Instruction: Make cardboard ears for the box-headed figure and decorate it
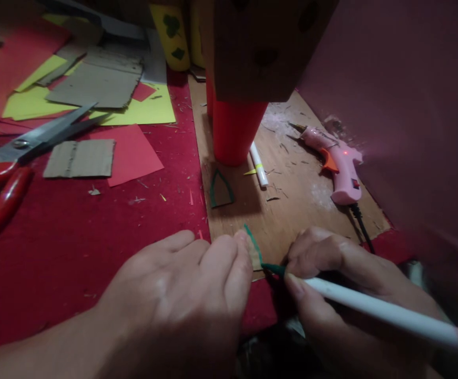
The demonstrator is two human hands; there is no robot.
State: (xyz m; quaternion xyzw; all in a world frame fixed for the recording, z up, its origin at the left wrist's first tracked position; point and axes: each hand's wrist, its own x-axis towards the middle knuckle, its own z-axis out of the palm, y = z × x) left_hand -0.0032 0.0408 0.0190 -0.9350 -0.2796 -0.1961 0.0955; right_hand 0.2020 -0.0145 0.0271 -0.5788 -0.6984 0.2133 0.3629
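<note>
My left hand [185, 284] lies at the lower middle, its fingers pressed together on a small cardboard piece [254, 252] with a green edge. My right hand [343, 268] grips a white marker [378, 310] whose green tip touches the lower edge of that piece. Both hands rest at the near edge of a wooden board [292, 195]. A second green-outlined cardboard piece [221, 189] lies on the board further back.
A pink glue gun [337, 160] with its cord lies on the board's right. A red cup [234, 131] under a cardboard box stands behind, a white pen [259, 166] beside it. Red-handled scissors [19, 152], cardboard scraps and coloured paper lie on the red cloth at left.
</note>
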